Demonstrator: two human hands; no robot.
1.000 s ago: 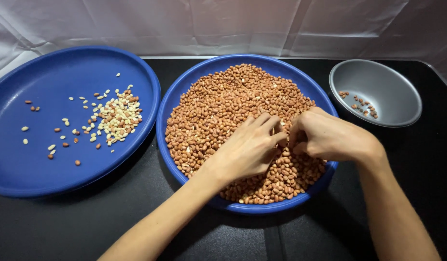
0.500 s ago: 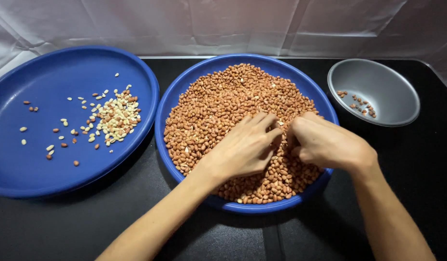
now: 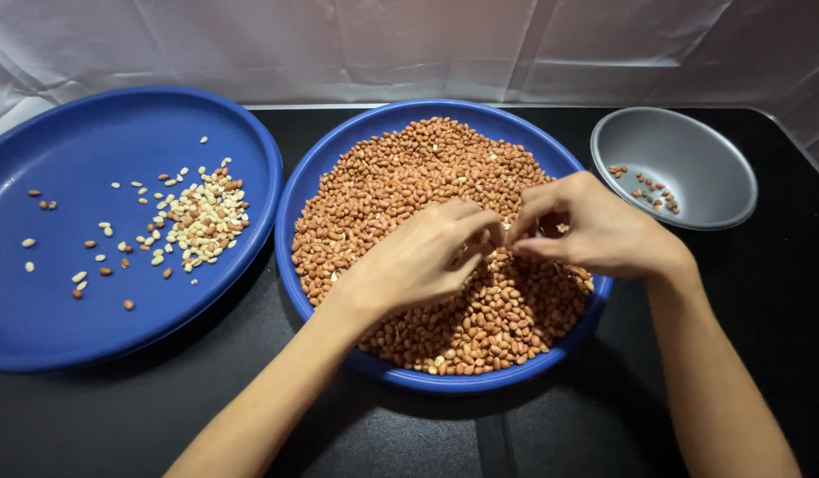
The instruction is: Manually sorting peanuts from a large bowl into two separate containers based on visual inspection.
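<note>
Two round blue plastic trays sit on the black tabletop [image 3: 533, 434]: one heaped with red-brown peanuts [image 3: 401, 186] at the centre, one [image 3: 64, 327] to its left holding a few dozen scattered pale and brown nuts. One round grey metal bowl [image 3: 693, 150] to the right of the centre tray holds about ten peanuts. Two bare hands, left hand [image 3: 418, 261] and right hand [image 3: 595, 230], meet over the centre tray.

Light is bright and even, falling from above and slightly in front — the white backdrop [image 3: 409, 44] reads clean, without blown-out patches. The black counter [image 3: 533, 434] stays dark, with a faint sheen. Soft shadows sit under the blue tray [image 3: 38, 345] and the blue bowl [image 3: 339, 168]. The grey metal bowl [image 3: 693, 150] shows mild glare. Focus is sharp throughout — edges bow slightly.
</note>
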